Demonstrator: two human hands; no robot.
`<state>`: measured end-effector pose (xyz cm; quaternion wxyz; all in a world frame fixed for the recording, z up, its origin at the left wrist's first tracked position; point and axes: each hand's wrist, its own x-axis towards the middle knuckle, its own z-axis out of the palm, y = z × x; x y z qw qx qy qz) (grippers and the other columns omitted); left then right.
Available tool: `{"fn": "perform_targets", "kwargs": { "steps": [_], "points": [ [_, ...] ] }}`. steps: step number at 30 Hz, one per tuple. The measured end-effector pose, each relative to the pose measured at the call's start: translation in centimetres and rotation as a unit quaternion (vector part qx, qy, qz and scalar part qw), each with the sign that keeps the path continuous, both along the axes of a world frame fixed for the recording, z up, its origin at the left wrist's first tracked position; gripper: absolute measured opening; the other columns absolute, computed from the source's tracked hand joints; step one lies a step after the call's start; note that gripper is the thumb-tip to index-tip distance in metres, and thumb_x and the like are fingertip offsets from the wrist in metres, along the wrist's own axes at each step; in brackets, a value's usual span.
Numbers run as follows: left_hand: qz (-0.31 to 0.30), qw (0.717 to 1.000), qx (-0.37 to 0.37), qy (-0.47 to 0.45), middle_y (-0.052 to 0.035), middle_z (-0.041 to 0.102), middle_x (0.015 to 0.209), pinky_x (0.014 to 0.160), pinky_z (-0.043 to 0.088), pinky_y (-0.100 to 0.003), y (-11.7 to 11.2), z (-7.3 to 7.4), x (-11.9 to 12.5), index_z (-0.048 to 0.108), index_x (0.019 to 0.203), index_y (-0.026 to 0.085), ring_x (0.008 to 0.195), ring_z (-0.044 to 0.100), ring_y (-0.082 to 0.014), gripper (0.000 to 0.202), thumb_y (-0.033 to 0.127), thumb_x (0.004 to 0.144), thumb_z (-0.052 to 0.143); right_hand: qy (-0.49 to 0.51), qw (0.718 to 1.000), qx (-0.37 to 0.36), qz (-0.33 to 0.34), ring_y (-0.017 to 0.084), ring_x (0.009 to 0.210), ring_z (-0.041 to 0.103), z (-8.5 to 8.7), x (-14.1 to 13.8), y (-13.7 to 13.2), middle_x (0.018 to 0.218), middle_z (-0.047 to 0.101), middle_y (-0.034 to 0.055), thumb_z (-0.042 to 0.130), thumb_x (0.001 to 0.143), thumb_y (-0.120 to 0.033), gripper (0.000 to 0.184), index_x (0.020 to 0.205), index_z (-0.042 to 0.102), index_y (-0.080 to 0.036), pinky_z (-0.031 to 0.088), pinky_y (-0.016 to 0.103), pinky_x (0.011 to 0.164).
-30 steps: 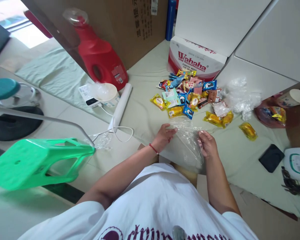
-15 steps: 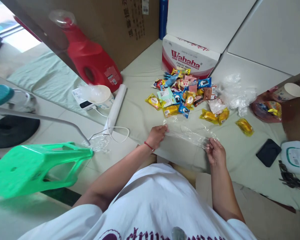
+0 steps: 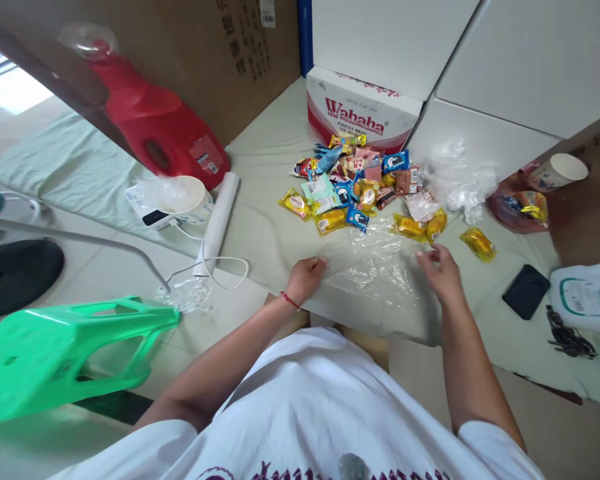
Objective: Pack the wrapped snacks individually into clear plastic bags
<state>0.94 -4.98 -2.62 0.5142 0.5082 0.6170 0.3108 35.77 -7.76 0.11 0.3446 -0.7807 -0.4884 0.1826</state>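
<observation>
A clear plastic bag [image 3: 370, 273] lies spread and crinkled across the cloth in front of me. My left hand [image 3: 305, 277], with a red string on its wrist, is closed on the bag's left edge. On the other side my right hand [image 3: 441, 272] is open beside the bag's right edge, its thumb and index finger apart. Just beyond the bag is a pile of wrapped snacks [image 3: 367, 193] in yellow, blue, pink and brown packets. One yellow snack packet [image 3: 478, 244] lies apart, to the right of the pile.
Behind the snacks stands a Wahaba-printed carton [image 3: 360, 117]. Crumpled clear plastic [image 3: 463, 177] and a paper cup [image 3: 560, 171] are at the right, with a black wallet-like item [image 3: 526, 292] nearer. A red jug [image 3: 165, 123], white roll [image 3: 217, 220] and green stool [image 3: 75, 347] are at left.
The bag has gone from stretched between both hands to lying wider and flatter. My right hand has moved away from its edge and opened. The view has shifted slightly.
</observation>
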Motion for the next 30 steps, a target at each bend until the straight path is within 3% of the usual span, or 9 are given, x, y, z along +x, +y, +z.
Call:
{"fn": "perform_targets", "kwargs": {
  "steps": [4,7,10,14,18,21,23,26,30],
  "points": [
    [0.009,1.000,0.002,0.012,0.0065,0.035,0.049,0.053,0.020,-0.027,-0.3,0.0,-0.8,0.071,0.071,0.017,0.051,0.029,-0.0110,0.037,0.050,0.086,0.063,0.039,0.995,-0.065,0.061,0.021,0.072,0.062,-2.4,-2.9,5.1,0.080,0.070,0.0032,0.071,0.077,-0.059,0.056,0.113,0.072,-0.016,0.051,0.035,0.073],
    [0.026,0.999,-0.007,0.021,0.0070,0.041,0.049,0.052,0.022,-0.027,-0.8,-0.1,-2.2,0.070,0.076,0.019,0.048,0.033,-0.0113,0.029,0.046,0.082,0.067,0.027,0.997,-0.052,0.055,0.022,0.073,0.060,-3.0,-3.7,6.5,0.076,0.067,0.0051,0.063,0.083,-0.049,0.037,0.094,0.073,-0.016,0.050,0.038,0.079],
    [0.067,0.997,0.011,0.046,0.0075,0.047,0.050,0.053,0.028,-0.027,-1.8,0.5,-3.8,0.070,0.091,0.021,0.048,0.040,-0.0133,0.020,0.037,0.080,0.070,-0.042,0.998,0.024,0.032,0.025,0.083,0.060,-1.7,-3.5,5.7,0.095,0.069,0.0128,0.060,0.086,-0.045,0.039,0.104,0.073,-0.013,0.049,0.042,0.088],
    [0.124,0.974,0.169,0.090,0.0037,0.054,0.063,0.069,0.041,-0.029,-2.1,2.9,-4.0,0.070,0.103,0.023,0.062,0.052,-0.0174,0.018,0.027,0.086,0.064,-0.091,0.985,0.128,0.072,0.023,0.088,0.060,1.0,-4.7,2.8,0.104,0.068,0.0131,0.050,0.098,-0.049,0.039,0.104,0.072,-0.017,0.050,0.038,0.087],
    [-0.051,0.964,0.262,0.006,-0.0063,0.068,0.089,0.092,0.047,-0.034,1.2,4.6,-0.5,0.076,0.094,0.023,0.088,0.062,-0.0240,0.015,0.025,0.084,0.065,-0.075,0.979,0.005,0.188,0.022,0.081,0.063,1.2,-8.0,0.8,0.097,0.071,0.0091,0.055,0.098,-0.055,0.039,0.106,0.073,-0.022,0.048,0.034,0.079],
    [-0.215,0.944,0.240,-0.073,-0.0083,0.074,0.094,0.102,0.047,-0.039,5.1,3.8,2.8,0.076,0.084,0.024,0.098,0.065,-0.0282,0.012,0.021,0.075,0.068,-0.073,0.967,-0.118,0.215,0.020,0.070,0.061,-0.2,-9.7,0.4,0.083,0.071,0.0049,0.071,0.087,-0.050,0.036,0.110,0.073,-0.023,0.046,0.031,0.070],
    [-0.270,0.932,0.228,-0.076,-0.0090,0.076,0.094,0.109,0.044,-0.042,7.1,2.5,4.1,0.076,0.078,0.025,0.103,0.067,-0.0301,0.014,0.016,0.070,0.069,-0.045,0.962,-0.114,0.244,0.020,0.071,0.062,-0.7,-9.8,-0.1,0.078,0.070,0.0034,0.067,0.089,-0.041,0.023,0.102,0.074,-0.023,0.047,0.031,0.070],
    [-0.259,0.938,0.222,-0.053,-0.0115,0.078,0.104,0.119,0.033,-0.048,7.8,0.6,4.3,0.079,0.084,0.026,0.115,0.067,-0.0329,0.019,0.014,0.070,0.071,-0.007,0.958,-0.006,0.288,0.021,0.082,0.066,-0.3,-9.1,-2.4,0.089,0.072,0.0062,0.054,0.098,-0.035,0.024,0.095,0.076,-0.024,0.051,0.034,0.078],
    [-0.168,0.960,0.224,-0.022,-0.0121,0.072,0.135,0.129,0.008,-0.053,4.4,-0.7,2.5,0.079,0.110,0.027,0.140,0.053,-0.0356,0.031,0.024,0.081,0.072,-0.016,0.936,0.076,0.344,0.022,0.082,0.065,0.5,-7.8,-8.1,0.090,0.071,0.0065,0.055,0.101,-0.033,0.025,0.098,0.079,-0.029,0.053,0.037,0.074]
  ]
}}
